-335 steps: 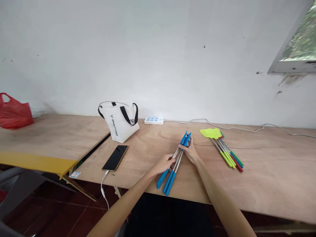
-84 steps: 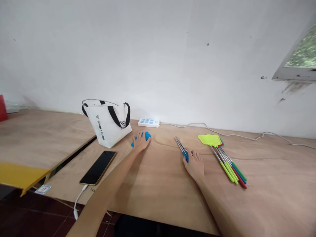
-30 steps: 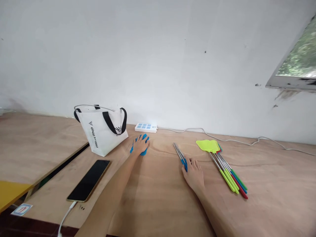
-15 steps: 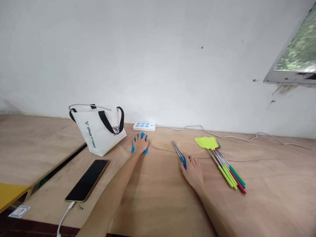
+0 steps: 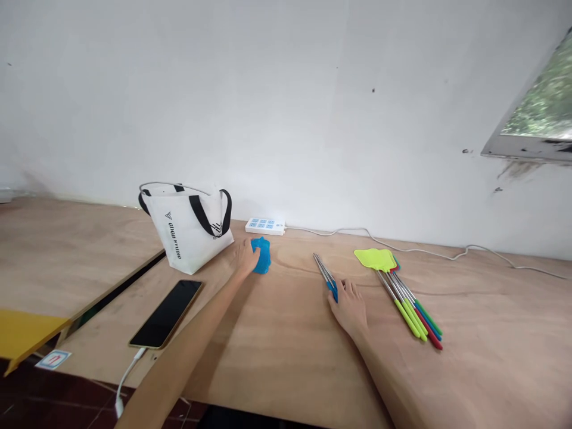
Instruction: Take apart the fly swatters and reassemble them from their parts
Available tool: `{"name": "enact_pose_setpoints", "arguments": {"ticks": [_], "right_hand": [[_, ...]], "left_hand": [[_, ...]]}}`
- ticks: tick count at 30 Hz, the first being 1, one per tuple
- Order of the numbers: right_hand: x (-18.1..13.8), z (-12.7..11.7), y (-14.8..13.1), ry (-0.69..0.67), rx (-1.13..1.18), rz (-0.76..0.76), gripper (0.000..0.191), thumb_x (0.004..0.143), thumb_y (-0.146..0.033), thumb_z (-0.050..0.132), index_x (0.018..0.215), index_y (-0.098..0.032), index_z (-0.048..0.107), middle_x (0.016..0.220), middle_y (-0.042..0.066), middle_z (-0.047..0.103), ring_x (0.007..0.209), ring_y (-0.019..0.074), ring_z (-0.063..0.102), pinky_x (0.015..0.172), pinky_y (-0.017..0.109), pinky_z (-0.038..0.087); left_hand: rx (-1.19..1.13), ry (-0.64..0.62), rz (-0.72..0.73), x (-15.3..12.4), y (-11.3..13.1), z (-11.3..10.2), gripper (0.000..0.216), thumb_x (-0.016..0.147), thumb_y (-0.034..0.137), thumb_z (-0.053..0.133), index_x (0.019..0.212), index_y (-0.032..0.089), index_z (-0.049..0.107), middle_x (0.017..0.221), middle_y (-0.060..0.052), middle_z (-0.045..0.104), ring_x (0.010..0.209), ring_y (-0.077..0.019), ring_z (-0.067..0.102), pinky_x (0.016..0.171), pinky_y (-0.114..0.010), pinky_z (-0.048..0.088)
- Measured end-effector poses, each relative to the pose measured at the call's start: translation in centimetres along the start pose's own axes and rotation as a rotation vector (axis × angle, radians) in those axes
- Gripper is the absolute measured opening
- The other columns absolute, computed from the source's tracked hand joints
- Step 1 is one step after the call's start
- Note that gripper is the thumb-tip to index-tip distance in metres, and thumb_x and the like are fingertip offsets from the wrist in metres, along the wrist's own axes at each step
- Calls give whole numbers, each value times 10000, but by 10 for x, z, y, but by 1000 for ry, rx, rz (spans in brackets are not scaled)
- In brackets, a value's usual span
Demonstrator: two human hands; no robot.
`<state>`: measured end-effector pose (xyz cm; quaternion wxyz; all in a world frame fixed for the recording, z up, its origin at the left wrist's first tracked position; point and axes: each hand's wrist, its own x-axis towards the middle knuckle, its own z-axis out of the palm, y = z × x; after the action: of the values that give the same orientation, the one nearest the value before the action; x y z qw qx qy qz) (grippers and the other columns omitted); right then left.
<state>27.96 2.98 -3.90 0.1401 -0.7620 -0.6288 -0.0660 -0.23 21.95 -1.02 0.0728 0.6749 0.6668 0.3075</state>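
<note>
My left hand (image 5: 246,257) rests at the left edge of a small stack of blue fly swatter heads (image 5: 262,256), its thumb reaching onto them and its fingers apart. My right hand (image 5: 349,305) is closed over blue handles (image 5: 331,291) with thin metal rods (image 5: 322,269) sticking out toward the far left. A space of bare wood separates those rod tips from the blue heads. To the right of my right hand lies a fanned bundle of fly swatters with yellow-green heads (image 5: 374,259) and yellow, red, blue and green handles (image 5: 422,322).
A white tote bag (image 5: 192,232) with black straps stands at the left. In front of it lies a phone (image 5: 166,314) on a white cable (image 5: 128,375). A white power strip (image 5: 265,226) sits by the wall, its cord (image 5: 402,245) running right. The table (image 5: 286,345) has a gap (image 5: 120,286) at left.
My left hand has slid left off the top of the blue heads to their edge, uncovering them. My right hand stays on the blue handles. The view has shifted slightly.
</note>
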Motion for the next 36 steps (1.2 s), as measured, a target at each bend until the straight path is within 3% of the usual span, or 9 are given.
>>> {"name": "enact_pose_setpoints", "arguments": {"ticks": [5,11,13,19,22,24,27,31,36], "right_hand": [[3,-4,-1,-49,-33,-5,477,988,-279,437,1456,-191,463,1231,134,621,1169,268,569,892,336,443],[3,-5,-3,-109,38,54,470,964,-197,450,1433,-178,474,1210,164,613,1082,271,627,822,337,476],[1,-3,-1,-84,134,66,458,961,-149,410,1408,-175,504,1199,176,617,1058,269,639,830,346,478],[1,4,5,15,409,64,417,984,-193,324,1303,-151,590,1182,157,665,1059,254,658,888,357,501],[3,3,-3,61,637,9,439,1023,-358,312,1303,-166,591,1134,103,713,1069,242,663,907,365,532],[2,2,-16,96,940,-52,479,990,-478,428,1321,-175,595,1146,89,724,1110,256,654,940,386,536],[-4,1,-35,123,1306,-118,571,892,-544,617,1336,-186,607,1230,97,704,1172,285,631,993,419,520],[-12,2,-45,67,1283,-167,543,906,-582,591,1260,-174,645,1169,101,717,1074,276,667,958,425,540],[-11,2,-36,39,1173,-280,554,965,-543,511,1409,-211,517,1375,108,615,1351,266,510,1127,451,418]], "left_hand": [[-137,48,206,-62,6,3,409,925,169,468,1332,167,509,1491,-150,463,1386,-284,457,1155,-438,380],[-525,-84,468,-118,66,26,387,912,131,489,1286,225,521,1352,-102,562,1327,-237,505,1161,-426,366],[-672,-157,427,-126,86,37,384,893,128,524,1266,224,524,1322,-101,581,1292,-231,531,1136,-425,391],[-1062,-254,-21,-128,107,65,359,906,250,629,1239,197,504,1297,-137,594,1134,-217,629,1028,-411,479],[-1268,-413,-37,-124,109,54,465,901,410,687,1283,204,518,1266,-130,639,1162,-228,640,998,-384,506],[-1416,-561,21,-122,114,38,538,881,511,707,1296,204,555,1242,-125,673,1154,-238,656,984,-371,516],[-1464,-600,179,-126,125,14,589,848,597,717,1258,183,627,1178,-126,718,1044,-244,702,887,-341,555],[-1331,-556,373,-136,133,-5,495,884,569,690,1158,156,699,1057,-120,757,1053,-258,693,906,-339,547],[-1203,-528,449,-142,128,-9,351,981,474,570,1129,185,704,1138,-93,738,1244,-248,598,1110,-376,423]]}}
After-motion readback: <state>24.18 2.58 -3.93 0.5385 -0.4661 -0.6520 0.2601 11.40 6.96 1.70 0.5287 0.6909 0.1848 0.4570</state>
